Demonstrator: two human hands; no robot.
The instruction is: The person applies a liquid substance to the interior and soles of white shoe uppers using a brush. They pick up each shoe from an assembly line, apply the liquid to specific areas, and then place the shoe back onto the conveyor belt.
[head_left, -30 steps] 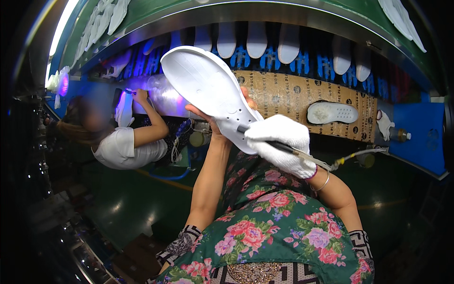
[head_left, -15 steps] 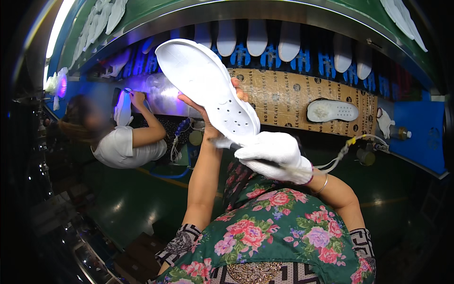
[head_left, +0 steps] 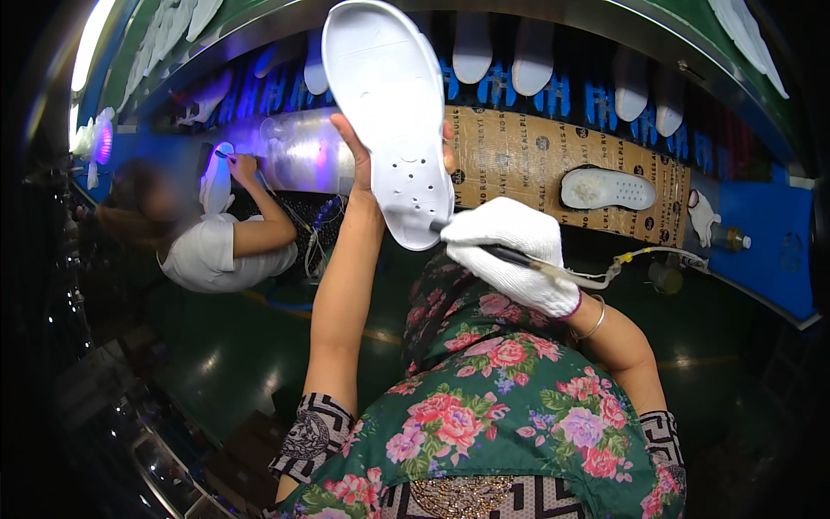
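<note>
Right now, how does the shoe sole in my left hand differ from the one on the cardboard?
The held sole is up in your left hand; the resting sole lies on the cardboard. The held sole stretches away from you; the resting sole lies crosswise. The held sole's wide end looks smooth; the resting sole's left end has a rough patch. Both look whitish.

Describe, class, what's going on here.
The person's bare left hand holds up a white shoe sole. The gloved right hand grips a slim black tool, its tip over the sole's near end; contact is hard to tell. Another sole lies on the cardboard, while a co-worker at left handles a pale piece.
</note>
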